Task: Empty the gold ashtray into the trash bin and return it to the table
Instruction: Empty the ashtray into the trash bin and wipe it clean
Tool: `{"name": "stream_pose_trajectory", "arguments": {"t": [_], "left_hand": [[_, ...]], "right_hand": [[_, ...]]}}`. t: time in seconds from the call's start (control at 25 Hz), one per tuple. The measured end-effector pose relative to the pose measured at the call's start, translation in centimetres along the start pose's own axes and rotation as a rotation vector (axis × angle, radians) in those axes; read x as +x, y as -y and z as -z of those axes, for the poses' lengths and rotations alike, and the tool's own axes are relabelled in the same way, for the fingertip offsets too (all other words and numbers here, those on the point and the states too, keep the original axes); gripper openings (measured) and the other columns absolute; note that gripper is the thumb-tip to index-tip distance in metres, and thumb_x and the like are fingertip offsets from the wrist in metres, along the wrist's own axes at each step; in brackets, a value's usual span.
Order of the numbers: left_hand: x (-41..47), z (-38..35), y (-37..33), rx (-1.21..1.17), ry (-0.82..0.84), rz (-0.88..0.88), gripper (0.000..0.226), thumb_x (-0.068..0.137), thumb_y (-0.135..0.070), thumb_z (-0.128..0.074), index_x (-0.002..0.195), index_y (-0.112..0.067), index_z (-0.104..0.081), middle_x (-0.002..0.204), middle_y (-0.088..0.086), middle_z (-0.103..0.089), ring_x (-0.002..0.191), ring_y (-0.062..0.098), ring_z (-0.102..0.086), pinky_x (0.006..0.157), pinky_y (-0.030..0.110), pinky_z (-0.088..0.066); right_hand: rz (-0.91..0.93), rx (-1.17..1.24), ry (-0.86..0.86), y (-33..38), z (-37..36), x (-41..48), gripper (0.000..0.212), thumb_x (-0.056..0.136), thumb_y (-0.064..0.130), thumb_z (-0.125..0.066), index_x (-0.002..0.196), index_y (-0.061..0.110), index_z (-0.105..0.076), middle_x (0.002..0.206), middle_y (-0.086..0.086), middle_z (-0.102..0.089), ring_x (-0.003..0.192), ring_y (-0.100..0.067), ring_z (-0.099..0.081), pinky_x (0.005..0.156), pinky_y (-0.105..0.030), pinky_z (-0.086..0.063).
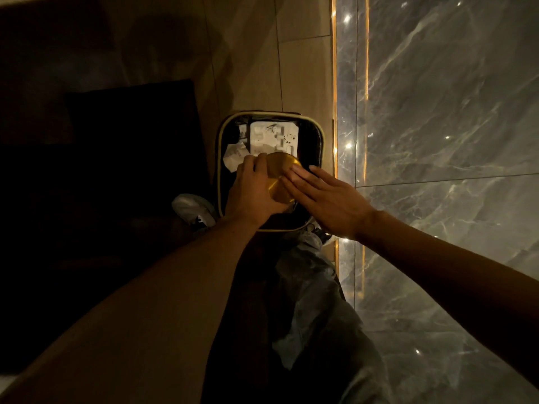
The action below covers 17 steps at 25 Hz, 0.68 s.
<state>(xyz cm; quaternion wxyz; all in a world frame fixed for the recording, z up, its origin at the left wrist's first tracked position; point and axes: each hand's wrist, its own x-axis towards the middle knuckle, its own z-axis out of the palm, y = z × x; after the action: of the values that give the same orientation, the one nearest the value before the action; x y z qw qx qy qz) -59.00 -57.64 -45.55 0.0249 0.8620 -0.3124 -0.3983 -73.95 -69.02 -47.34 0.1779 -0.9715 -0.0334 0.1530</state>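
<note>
The round gold ashtray is held upside down over the open trash bin, its flat bottom facing up. My left hand grips its left edge. My right hand is flat with fingers straight, fingertips resting on the ashtray's bottom at its right side. The bin is dark with a gold rim and holds white paper and a white carton.
A grey marble wall with a lit gold strip runs along the right, close to the bin. Dark furniture fills the left. My shoes and trouser legs stand just in front of the bin on beige floor tiles.
</note>
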Motion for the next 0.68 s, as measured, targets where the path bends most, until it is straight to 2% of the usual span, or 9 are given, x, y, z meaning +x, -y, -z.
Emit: {"name": "stream_pose_trajectory", "arguments": {"t": [0.24, 0.68], "left_hand": [[-0.1, 0.1, 0.1, 0.017, 0.017, 0.002, 0.110, 0.053, -0.051, -0.087, 0.142, -0.013, -0.034, 0.138, 0.009, -0.040, 0.127, 0.027, -0.041, 0.096, 0.040, -0.044], [0.0, 0.9, -0.9, 0.025, 0.029, -0.002, 0.108, 0.055, -0.046, -0.087, 0.142, -0.013, -0.033, 0.139, 0.008, -0.038, 0.129, 0.027, -0.038, 0.096, 0.038, -0.043]], "right_hand": [[-0.012, 0.042, 0.015, 0.0, -0.3, 0.2, 0.066, 0.091, 0.014, -0.036, 0.153, 0.005, -0.012, 0.160, -0.018, -0.016, 0.149, -0.030, -0.009, 0.122, -0.045, -0.011], [-0.007, 0.022, -0.037, 0.4, 0.0, 1.0, 0.064, 0.092, 0.013, -0.036, 0.152, 0.005, -0.017, 0.159, -0.018, -0.021, 0.148, -0.029, -0.013, 0.120, -0.042, -0.009]]}}
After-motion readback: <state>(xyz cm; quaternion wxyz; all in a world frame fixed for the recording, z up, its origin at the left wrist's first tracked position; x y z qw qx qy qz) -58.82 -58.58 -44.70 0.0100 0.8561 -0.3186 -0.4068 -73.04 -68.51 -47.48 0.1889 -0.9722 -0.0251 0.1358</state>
